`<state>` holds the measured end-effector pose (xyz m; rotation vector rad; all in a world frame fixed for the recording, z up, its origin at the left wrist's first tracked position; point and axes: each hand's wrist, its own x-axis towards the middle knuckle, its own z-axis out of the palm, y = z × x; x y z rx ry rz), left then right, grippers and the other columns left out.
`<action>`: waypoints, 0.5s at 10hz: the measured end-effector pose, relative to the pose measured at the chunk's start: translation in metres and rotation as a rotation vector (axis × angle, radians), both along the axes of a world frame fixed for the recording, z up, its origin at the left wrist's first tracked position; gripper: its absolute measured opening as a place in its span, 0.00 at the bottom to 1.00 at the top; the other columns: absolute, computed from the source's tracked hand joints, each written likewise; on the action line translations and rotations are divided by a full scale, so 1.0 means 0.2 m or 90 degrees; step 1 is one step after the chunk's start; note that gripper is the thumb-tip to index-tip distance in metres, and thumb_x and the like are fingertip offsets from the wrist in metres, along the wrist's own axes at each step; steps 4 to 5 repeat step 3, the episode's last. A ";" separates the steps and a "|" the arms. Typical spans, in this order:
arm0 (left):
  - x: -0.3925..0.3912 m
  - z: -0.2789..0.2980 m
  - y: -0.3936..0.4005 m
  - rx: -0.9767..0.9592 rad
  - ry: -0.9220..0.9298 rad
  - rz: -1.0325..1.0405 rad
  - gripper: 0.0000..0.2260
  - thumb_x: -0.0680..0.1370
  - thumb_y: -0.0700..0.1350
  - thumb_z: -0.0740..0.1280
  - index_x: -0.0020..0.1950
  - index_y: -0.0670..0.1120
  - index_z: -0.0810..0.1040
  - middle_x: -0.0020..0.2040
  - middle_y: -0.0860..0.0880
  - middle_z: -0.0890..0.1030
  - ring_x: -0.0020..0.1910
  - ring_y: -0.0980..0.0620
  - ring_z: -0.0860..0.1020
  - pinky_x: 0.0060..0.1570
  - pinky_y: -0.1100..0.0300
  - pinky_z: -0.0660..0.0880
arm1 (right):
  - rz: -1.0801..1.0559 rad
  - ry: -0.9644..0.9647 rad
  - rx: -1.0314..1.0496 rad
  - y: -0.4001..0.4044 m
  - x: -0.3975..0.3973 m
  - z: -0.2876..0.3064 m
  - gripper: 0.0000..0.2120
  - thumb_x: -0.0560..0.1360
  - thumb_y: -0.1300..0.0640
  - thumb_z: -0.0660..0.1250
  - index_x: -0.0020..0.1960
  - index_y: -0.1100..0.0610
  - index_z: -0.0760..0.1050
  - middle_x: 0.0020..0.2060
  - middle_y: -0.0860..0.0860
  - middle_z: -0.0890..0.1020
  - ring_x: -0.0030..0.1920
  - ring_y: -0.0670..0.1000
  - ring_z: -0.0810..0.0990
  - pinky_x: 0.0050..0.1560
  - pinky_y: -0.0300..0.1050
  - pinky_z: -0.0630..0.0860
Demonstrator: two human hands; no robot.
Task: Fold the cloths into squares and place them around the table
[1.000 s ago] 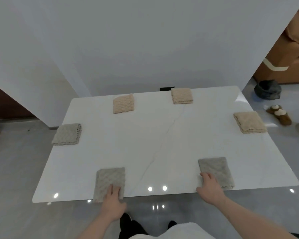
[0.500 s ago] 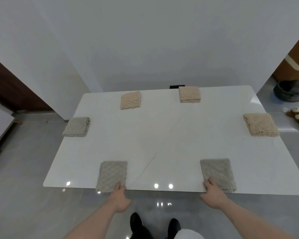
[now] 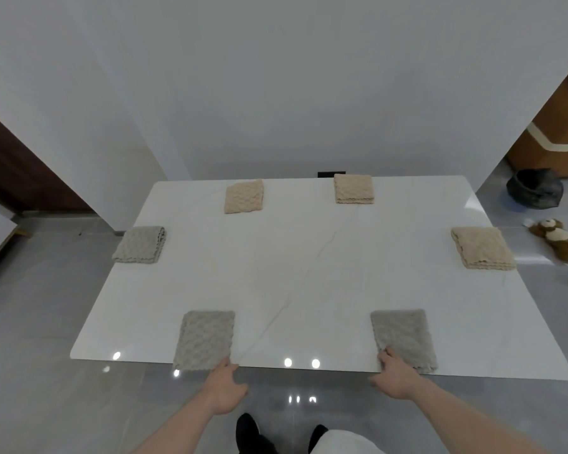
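Several folded square cloths lie around the white table (image 3: 309,273). Two grey ones sit at the near edge, the left grey cloth (image 3: 205,339) and the right grey cloth (image 3: 404,335). A third grey cloth (image 3: 140,244) is at the left edge. Beige cloths lie at the far left (image 3: 244,195), the far right (image 3: 354,189) and the right edge (image 3: 482,248). My left hand (image 3: 225,388) touches the near right corner of the left grey cloth with its fingertips. My right hand (image 3: 394,375) rests its fingers on the near left corner of the right grey cloth.
A white wall stands right behind the table, with a black socket (image 3: 331,174) at its foot. On the grey floor to the right lie a plush toy (image 3: 556,239) and a dark bag (image 3: 535,189), before brown furniture (image 3: 558,139). My feet (image 3: 248,430) are below the near edge.
Both hands have slid back off the tops of the near grey cloths to their near corners. The view has pulled back and risen, so the table looks farther away.
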<state>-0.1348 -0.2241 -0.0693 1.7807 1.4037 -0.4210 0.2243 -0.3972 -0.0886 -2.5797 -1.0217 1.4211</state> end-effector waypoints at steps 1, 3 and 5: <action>-0.01 0.03 -0.03 0.005 -0.024 0.005 0.25 0.78 0.46 0.68 0.75 0.47 0.71 0.74 0.54 0.66 0.68 0.55 0.69 0.64 0.68 0.64 | -0.017 0.010 0.023 0.01 0.01 0.04 0.35 0.74 0.47 0.69 0.76 0.59 0.65 0.73 0.51 0.65 0.69 0.53 0.71 0.65 0.40 0.69; 0.04 0.10 -0.13 0.045 -0.113 0.028 0.30 0.79 0.51 0.70 0.79 0.50 0.66 0.83 0.55 0.52 0.81 0.55 0.56 0.77 0.60 0.54 | -0.052 0.000 0.147 -0.05 -0.07 0.02 0.31 0.75 0.50 0.69 0.75 0.57 0.69 0.75 0.51 0.66 0.72 0.50 0.70 0.71 0.41 0.66; 0.04 0.10 -0.13 0.045 -0.113 0.028 0.30 0.79 0.51 0.70 0.79 0.50 0.66 0.83 0.55 0.52 0.81 0.55 0.56 0.77 0.60 0.54 | -0.052 0.000 0.147 -0.05 -0.07 0.02 0.31 0.75 0.50 0.69 0.75 0.57 0.69 0.75 0.51 0.66 0.72 0.50 0.70 0.71 0.41 0.66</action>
